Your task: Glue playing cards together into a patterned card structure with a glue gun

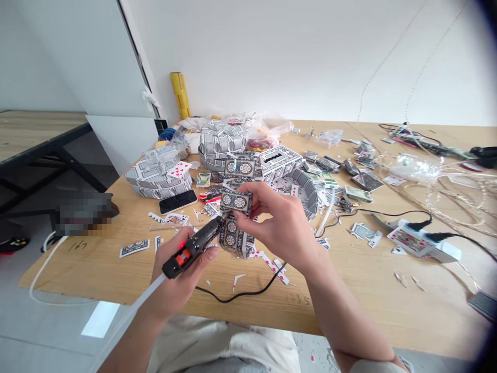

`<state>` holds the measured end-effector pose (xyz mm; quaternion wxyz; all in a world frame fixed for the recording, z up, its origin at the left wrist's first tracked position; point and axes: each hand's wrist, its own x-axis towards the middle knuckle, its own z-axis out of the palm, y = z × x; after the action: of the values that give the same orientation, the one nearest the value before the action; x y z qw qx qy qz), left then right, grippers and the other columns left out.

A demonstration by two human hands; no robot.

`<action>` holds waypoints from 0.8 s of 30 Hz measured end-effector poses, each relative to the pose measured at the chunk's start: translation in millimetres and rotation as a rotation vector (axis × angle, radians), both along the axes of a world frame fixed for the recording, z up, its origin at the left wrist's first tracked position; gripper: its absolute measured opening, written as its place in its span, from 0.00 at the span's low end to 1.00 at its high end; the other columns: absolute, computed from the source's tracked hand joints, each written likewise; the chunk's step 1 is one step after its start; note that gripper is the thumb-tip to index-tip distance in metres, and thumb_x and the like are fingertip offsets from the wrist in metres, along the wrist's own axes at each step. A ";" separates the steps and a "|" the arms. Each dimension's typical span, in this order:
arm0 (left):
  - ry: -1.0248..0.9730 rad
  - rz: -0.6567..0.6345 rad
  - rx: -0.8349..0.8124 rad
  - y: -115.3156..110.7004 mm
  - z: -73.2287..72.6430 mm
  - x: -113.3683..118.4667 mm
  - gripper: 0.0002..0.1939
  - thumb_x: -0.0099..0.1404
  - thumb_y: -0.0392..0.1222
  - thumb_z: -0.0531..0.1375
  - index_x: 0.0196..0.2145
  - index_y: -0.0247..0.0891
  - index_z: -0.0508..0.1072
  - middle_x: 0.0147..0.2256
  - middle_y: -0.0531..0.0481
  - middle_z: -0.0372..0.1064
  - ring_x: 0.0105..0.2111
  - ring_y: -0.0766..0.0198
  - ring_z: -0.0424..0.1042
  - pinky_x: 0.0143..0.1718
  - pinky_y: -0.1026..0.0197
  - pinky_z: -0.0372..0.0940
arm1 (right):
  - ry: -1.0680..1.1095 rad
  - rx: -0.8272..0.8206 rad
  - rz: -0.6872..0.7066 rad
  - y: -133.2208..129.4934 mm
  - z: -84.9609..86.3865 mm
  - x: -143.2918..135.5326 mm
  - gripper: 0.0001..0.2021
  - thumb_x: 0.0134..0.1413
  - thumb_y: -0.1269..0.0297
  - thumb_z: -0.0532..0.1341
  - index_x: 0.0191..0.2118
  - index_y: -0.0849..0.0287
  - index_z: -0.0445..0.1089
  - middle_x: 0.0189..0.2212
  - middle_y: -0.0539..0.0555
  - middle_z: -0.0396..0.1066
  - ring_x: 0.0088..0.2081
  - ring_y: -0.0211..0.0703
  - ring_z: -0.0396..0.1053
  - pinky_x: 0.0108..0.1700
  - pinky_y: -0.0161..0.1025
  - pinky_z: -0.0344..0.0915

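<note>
A black hot glue gun (193, 248) with a white glue stick at its rear is gripped in my left hand (176, 274). Its nozzle points up and right and reaches the folded-card piece. My right hand (285, 223) pinches that piece (236, 201), made of dark patterned playing cards, between thumb and fingers. More of the patterned cards hang below the fingers, and a similar section (239, 167) stands just behind. Whether the nozzle touches the card is too small to tell.
Woven card baskets (223, 142) and a card box (281, 159) stand behind my hands. A phone (178, 201) lies to the left. Card scraps and a black cable (243, 296) lie in front. At the right are a power strip (423, 242) and tangled cords.
</note>
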<state>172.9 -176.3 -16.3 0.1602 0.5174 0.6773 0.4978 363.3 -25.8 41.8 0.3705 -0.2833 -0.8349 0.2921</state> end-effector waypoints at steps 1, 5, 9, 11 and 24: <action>0.004 -0.003 0.001 -0.1 -0.1 -0.8 0.18 0.71 0.58 0.70 0.37 0.42 0.76 0.30 0.53 0.71 0.30 0.63 0.68 0.28 0.63 0.61 | 0.001 0.000 0.000 -0.1 0.0 0.0 0.16 0.63 0.62 0.67 0.55 0.55 0.77 0.29 0.46 0.74 0.31 0.40 0.77 0.42 0.38 0.72; 0.007 -0.003 0.016 -0.4 0.4 0.1 0.17 0.71 0.58 0.70 0.37 0.43 0.76 0.29 0.54 0.70 0.29 0.62 0.67 0.28 0.63 0.61 | 0.001 -0.002 -0.003 0.0 0.2 0.5 0.16 0.63 0.62 0.67 0.55 0.54 0.77 0.29 0.46 0.74 0.31 0.41 0.77 0.43 0.39 0.72; -0.005 0.035 0.013 -2.0 1.0 2.2 0.17 0.71 0.58 0.70 0.37 0.43 0.76 0.28 0.55 0.68 0.28 0.63 0.65 0.28 0.62 0.59 | 0.002 0.017 0.005 0.4 0.2 1.0 0.16 0.63 0.63 0.67 0.55 0.54 0.77 0.29 0.46 0.74 0.30 0.40 0.77 0.41 0.38 0.72; 0.017 0.034 0.014 -3.3 0.5 1.1 0.17 0.71 0.58 0.70 0.36 0.43 0.76 0.28 0.55 0.67 0.28 0.63 0.65 0.28 0.62 0.59 | 0.003 0.027 -0.001 0.3 0.0 1.1 0.16 0.63 0.64 0.67 0.55 0.54 0.77 0.29 0.46 0.75 0.30 0.41 0.77 0.41 0.38 0.72; 0.071 0.054 -0.012 -6.2 3.3 -2.4 0.18 0.72 0.59 0.69 0.35 0.42 0.75 0.24 0.58 0.63 0.25 0.64 0.61 0.27 0.62 0.58 | -0.003 0.060 -0.023 0.4 -0.5 0.8 0.16 0.64 0.64 0.67 0.56 0.54 0.77 0.28 0.46 0.76 0.30 0.41 0.78 0.41 0.37 0.71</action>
<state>170.5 -182.5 -13.0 0.1255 0.5153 0.6994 0.4791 364.2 -25.4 41.4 0.3809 -0.2819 -0.8407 0.2622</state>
